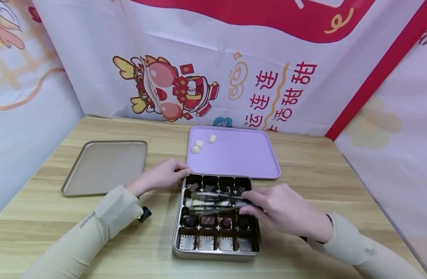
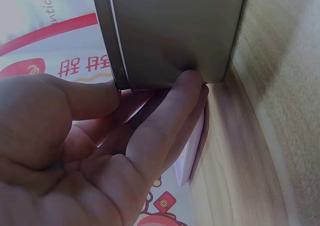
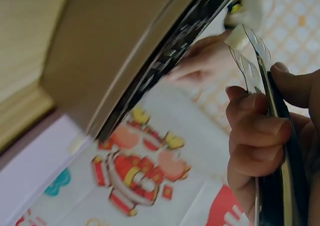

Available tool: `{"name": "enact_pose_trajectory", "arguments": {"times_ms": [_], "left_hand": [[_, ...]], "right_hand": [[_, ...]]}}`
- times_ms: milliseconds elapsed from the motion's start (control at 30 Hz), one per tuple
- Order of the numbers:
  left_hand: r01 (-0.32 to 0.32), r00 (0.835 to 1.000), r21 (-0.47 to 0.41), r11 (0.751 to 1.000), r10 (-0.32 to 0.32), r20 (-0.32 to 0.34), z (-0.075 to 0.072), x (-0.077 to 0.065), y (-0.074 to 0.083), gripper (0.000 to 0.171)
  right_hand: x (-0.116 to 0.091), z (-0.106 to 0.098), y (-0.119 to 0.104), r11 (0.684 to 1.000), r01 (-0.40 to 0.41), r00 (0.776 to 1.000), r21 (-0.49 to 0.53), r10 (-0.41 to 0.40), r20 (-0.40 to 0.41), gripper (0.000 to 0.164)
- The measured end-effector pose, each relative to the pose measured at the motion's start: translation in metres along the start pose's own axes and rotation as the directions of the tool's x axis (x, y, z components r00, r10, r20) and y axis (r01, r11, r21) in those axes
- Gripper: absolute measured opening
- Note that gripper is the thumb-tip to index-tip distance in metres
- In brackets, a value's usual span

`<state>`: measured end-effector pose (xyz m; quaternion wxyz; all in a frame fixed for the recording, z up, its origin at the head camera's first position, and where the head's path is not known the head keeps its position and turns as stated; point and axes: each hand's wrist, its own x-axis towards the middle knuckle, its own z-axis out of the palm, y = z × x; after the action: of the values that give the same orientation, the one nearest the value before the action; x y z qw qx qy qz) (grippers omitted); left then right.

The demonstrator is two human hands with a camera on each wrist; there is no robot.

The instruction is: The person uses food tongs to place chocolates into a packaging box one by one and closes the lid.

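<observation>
A metal box (image 1: 217,256), split into small square compartments, stands on the table with dark chocolates (image 1: 208,221) in many of them. The nearest row shows ridged silvery bottoms. At its far left corner my left hand (image 1: 164,175) holds the box, thumb by the rim and fingers against the side wall in the left wrist view. Over the box, my right hand (image 1: 283,207) grips dark-handled tongs (image 3: 272,110), blurred in the head view. Between the tong tips in the right wrist view is a white chocolate piece (image 3: 238,38).
Behind the box lies a lilac tray (image 1: 241,155) bearing a few white pieces (image 1: 212,138) at its left. A beige-gold tray (image 1: 109,166) is on the wooden table (image 1: 304,162) at the left. Printed cloth (image 1: 129,31) hangs along the back and sides.
</observation>
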<state>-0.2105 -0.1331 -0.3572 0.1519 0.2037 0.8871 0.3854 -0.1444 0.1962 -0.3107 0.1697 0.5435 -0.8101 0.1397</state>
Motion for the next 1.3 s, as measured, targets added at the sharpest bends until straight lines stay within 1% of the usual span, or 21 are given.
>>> {"name": "enact_pose_trajectory", "arguments": {"times_ms": [100,167,267,367,567,733,800,867,967,1033,1100,1200,1267,1300], "left_hand": [[0.002,1.000,0.010,1.000,-0.002,-0.002,-0.001,0.000,0.000,0.024],[0.000,1.000,0.019,1.000,0.000,-0.002,-0.002,0.000,0.000,0.024],[0.003,1.000,0.019,1.000,-0.003,-0.001,-0.002,-0.001,0.000,0.024],[0.010,1.000,0.015,1.000,-0.010,-0.001,-0.001,-0.002,0.000,0.024],[0.015,1.000,0.022,1.000,-0.015,0.004,-0.001,-0.001,0.000,0.025],[0.003,1.000,0.035,0.999,-0.002,-0.002,-0.001,-0.002,0.001,0.025],[0.000,1.000,0.036,0.999,0.001,-0.004,-0.002,-0.002,0.002,0.024],[-0.007,1.000,0.034,0.999,0.007,-0.006,-0.002,-0.001,0.002,0.024],[-0.006,1.000,0.041,0.999,0.007,-0.007,-0.002,0.000,0.003,0.025],[-0.008,1.000,0.046,0.999,0.008,-0.006,-0.002,0.001,0.003,0.025],[-0.007,1.000,0.046,0.999,0.007,-0.004,-0.001,0.001,0.003,0.026],[-0.010,1.000,0.045,0.999,0.010,-0.006,-0.001,0.001,0.002,0.026],[-0.008,1.000,0.036,0.999,0.009,-0.008,0.000,0.001,0.001,0.025],[-0.008,1.000,0.030,1.000,0.008,-0.009,0.000,0.000,0.001,0.024]], "right_hand": [[0.001,0.000,-0.012,0.998,0.043,0.999,0.047,-0.044,0.028,0.029],[0.002,0.001,-0.019,0.997,0.061,0.996,0.051,-0.064,0.057,0.027],[0.004,0.005,-0.025,0.994,0.109,0.991,0.013,-0.110,0.073,0.025],[0.006,0.008,-0.027,0.989,0.141,0.987,-0.033,-0.138,0.079,0.026],[0.007,0.009,-0.027,0.990,0.133,0.988,-0.056,-0.128,0.086,0.025],[0.009,0.010,-0.027,0.981,0.172,0.982,-0.087,-0.163,0.096,0.028],[0.010,0.010,-0.026,0.981,0.170,0.981,-0.089,-0.161,0.104,0.030],[0.011,0.007,-0.023,0.984,0.159,0.983,-0.074,-0.151,0.102,0.030],[0.013,0.000,-0.016,0.992,0.128,0.989,-0.024,-0.125,0.082,0.033],[0.015,-0.006,-0.008,0.995,0.095,0.993,0.009,-0.096,0.067,0.036],[0.017,-0.011,0.004,0.998,0.058,0.997,0.033,-0.060,0.051,0.038],[0.024,-0.014,0.031,0.998,-0.053,0.998,0.017,0.053,0.040,0.034],[0.032,-0.010,0.053,0.989,-0.143,0.989,-0.025,0.144,0.041,0.030],[0.037,-0.006,0.065,0.978,-0.199,0.978,-0.063,0.203,0.051,0.030]]}}
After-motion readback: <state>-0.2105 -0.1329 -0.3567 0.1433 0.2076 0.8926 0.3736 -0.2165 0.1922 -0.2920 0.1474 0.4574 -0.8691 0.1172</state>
